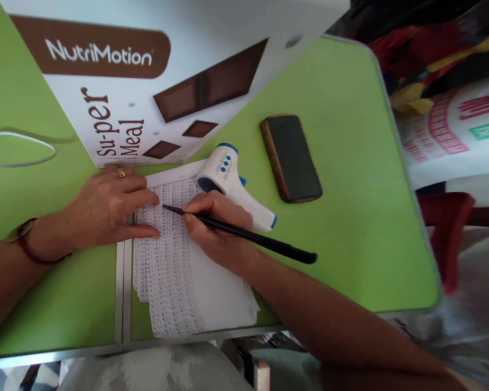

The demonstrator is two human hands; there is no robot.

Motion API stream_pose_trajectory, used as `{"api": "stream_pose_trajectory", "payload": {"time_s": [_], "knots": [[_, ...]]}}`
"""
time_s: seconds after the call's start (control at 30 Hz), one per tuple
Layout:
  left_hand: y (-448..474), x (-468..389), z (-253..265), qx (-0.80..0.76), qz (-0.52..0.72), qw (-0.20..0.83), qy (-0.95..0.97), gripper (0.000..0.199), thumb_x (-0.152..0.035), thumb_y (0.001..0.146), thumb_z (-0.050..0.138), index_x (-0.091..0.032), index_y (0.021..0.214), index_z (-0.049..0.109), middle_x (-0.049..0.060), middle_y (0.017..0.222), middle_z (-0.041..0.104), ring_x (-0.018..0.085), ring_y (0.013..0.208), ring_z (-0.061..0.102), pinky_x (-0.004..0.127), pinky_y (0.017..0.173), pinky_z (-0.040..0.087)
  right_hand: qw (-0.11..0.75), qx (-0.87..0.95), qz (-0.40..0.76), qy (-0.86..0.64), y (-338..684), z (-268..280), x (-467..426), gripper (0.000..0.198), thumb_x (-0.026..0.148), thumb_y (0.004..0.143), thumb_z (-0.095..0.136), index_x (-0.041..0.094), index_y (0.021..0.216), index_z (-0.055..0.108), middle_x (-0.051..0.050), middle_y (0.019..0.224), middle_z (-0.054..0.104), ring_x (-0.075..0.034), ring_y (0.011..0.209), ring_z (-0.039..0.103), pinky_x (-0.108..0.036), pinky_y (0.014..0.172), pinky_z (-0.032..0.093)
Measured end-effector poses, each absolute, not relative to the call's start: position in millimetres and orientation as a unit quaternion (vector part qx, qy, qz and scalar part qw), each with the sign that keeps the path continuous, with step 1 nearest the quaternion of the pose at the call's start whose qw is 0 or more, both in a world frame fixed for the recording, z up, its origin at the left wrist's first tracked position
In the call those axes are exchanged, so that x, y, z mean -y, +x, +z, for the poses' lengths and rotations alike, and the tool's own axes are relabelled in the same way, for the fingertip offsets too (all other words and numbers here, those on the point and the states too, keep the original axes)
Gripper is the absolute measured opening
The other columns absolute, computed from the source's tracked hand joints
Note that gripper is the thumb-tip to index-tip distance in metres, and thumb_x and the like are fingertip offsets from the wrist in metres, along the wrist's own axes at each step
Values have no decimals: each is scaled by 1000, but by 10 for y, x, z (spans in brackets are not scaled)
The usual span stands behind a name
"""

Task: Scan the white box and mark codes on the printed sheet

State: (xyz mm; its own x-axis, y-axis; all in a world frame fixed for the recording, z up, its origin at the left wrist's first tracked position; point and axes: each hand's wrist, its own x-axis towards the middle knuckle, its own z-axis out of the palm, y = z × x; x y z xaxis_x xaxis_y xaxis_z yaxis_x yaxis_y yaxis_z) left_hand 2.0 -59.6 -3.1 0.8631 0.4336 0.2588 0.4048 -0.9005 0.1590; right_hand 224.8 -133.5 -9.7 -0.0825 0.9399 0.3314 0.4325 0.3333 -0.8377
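My right hand point(220, 228) is closed round a long black pen point(261, 237). The pen's tip points left and sits at or just above a sheet of paper point(224, 298) covered on its left part with dense rows of small handwriting. Underneath lie more written sheets, their edges showing at the left. My left hand point(118, 203) rests with fingers apart, thumb and fingertips on the upper left of the paper. It wears a ring and a wristband. A white and blue infrared thermometer point(248, 203) lies by the paper's top edge, partly behind my right hand.
A large white NutriMotion box point(126, 103) stands at the back of the green folding table point(358, 217). To the right of the thermometer lies a phone point(297, 157) in a brown case. A white cable point(20, 136) loops at the left. Beyond the right edge are a red chair point(448, 233) and a printed sack point(452, 130).
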Motion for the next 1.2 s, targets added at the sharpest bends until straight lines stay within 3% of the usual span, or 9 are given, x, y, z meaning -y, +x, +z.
{"api": "stream_pose_trajectory", "payload": {"time_s": [1.2], "knots": [[19,583,-21,-227,129,58,963,61,-73,99,39,-21,100,70,5,88,68,21,80,58,31,77,43,454,666,283,-520,2276,-97,1333,14,12,76,58,24,70,56,7,56,57,-9,49,51,-23,46,42]]}}
